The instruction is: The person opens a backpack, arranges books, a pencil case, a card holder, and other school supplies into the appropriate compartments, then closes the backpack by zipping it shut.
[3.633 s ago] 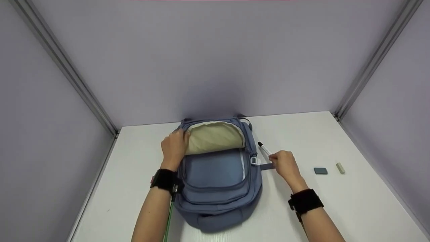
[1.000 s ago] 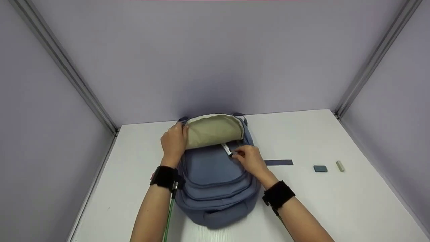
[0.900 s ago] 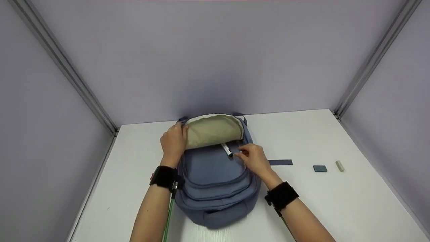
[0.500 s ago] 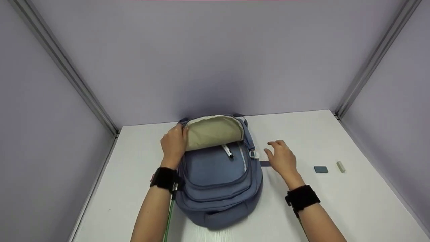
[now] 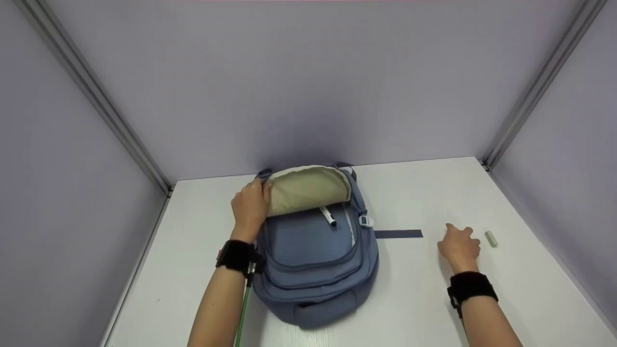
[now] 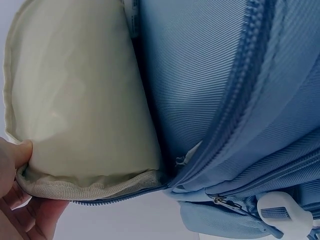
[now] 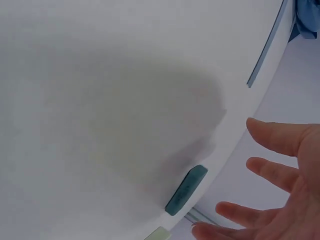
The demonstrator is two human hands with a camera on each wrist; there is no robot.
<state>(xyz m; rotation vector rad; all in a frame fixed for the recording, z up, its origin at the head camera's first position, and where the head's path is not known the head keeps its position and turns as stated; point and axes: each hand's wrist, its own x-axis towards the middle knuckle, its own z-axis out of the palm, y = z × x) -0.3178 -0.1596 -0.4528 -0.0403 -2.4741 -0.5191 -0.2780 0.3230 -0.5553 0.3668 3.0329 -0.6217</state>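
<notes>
A blue backpack [image 5: 313, 277] lies on the white table with its front pocket unzipped. My left hand [image 5: 249, 209] pinches the edge of the pocket's cream-lined flap [image 5: 306, 191], folding it back; in the left wrist view thumb and fingers grip the zipper edge. A white marker with a black end [image 5: 328, 216] lies on the blue pocket fabric, partly hidden under the flap. My right hand [image 5: 459, 246] hovers at the right with fingers spread, holding nothing. Near it in the right wrist view is a small teal block [image 7: 186, 190], hidden by the hand in the head view.
A small pale green block [image 5: 490, 238] lies right of my right hand. A dark blue strap [image 5: 399, 233] stretches from the backpack across the table. A white buckle [image 5: 366, 221] hangs on its right side. Grey walls enclose the table at the back and sides.
My right hand carried the marker from the table to the pocket and let it go there. Since then it has moved right, over the teal block. My left hand keeps holding the flap.
</notes>
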